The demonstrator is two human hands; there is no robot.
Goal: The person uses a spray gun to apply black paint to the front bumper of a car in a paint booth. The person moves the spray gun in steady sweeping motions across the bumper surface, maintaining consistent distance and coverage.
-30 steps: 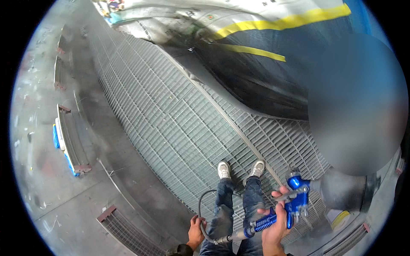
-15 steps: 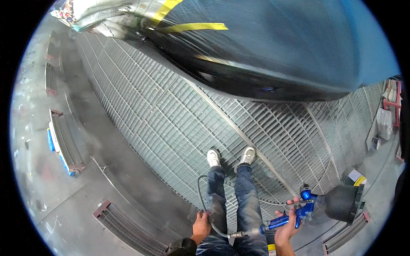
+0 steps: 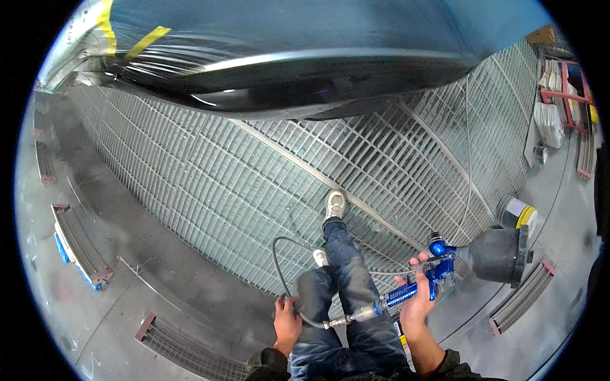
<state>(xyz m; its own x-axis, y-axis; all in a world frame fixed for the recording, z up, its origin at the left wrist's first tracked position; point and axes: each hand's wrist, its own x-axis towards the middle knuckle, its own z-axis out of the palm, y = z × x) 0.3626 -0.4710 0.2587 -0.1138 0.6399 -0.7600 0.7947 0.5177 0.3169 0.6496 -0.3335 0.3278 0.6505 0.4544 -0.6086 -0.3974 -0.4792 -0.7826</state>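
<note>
Right grip [image 3: 417, 303]: clamped on spray gun [image 3: 439, 277], aptly by handle [image 3: 400, 294]; cup [image 3: 497, 256] beyond probably heavy. Left grip [image 3: 288, 322]: closed on hose [image 3: 277, 265].

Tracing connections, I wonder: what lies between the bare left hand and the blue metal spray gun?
In the head view, a stretch of grey flexible hose and silver metal fittings, above blue denim trousers.

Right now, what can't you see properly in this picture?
In the head view:
Inside the black cup on the spray gun: hidden by its walls.
Part of the hose: hidden behind the jeans.
Left shoe: partly hidden by the jeans.
Top of the dark panel: cut off by the upper edge.
</note>
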